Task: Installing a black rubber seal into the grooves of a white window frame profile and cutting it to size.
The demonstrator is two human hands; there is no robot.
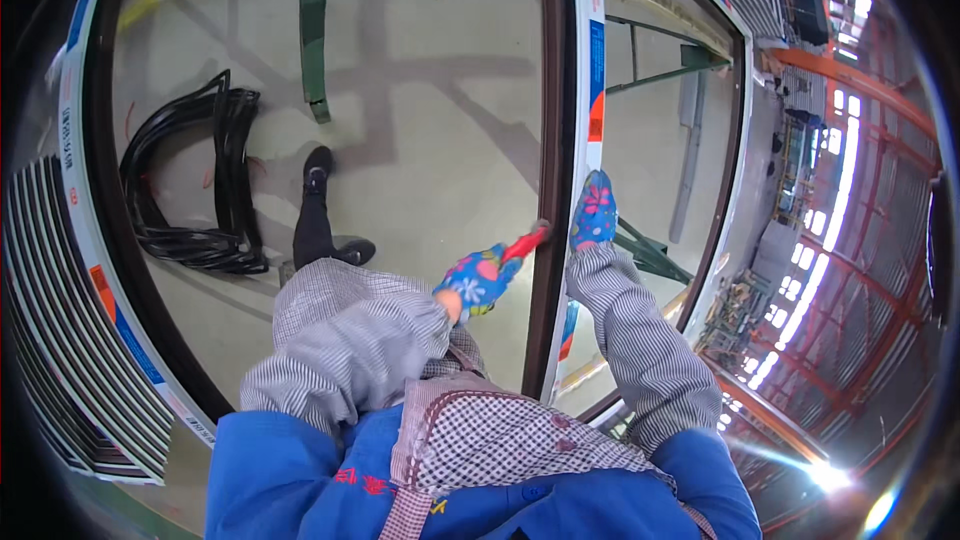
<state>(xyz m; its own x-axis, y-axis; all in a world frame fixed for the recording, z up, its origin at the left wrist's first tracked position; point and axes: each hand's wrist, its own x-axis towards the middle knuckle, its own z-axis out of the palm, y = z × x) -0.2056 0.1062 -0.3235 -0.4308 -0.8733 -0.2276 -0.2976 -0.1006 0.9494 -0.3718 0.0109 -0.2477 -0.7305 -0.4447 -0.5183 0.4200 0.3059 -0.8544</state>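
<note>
My left hand [476, 282], in a blue flowered glove, is closed around a red-handled tool [526, 240]. Its small tip meets the dark brown strip along the frame's middle bar [552, 140]; what kind of tool it is, I cannot make out. Across the bar, my right hand [596, 208], gloved alike, lies on the white film-covered side with its fingers held straight and together. The large window frame [110, 270] has dark brown inner edges and white protective film with blue and orange patches. Under my palm, nothing shows.
A bundle of black rubber strip [150, 180] lies on the floor inside the left opening. Green metal supports [314, 35] pass beneath the frame. Stacked profiles [85, 340] stand at the left. My shoes [318, 170] are on the floor between them. Orange beams cross the hall at right.
</note>
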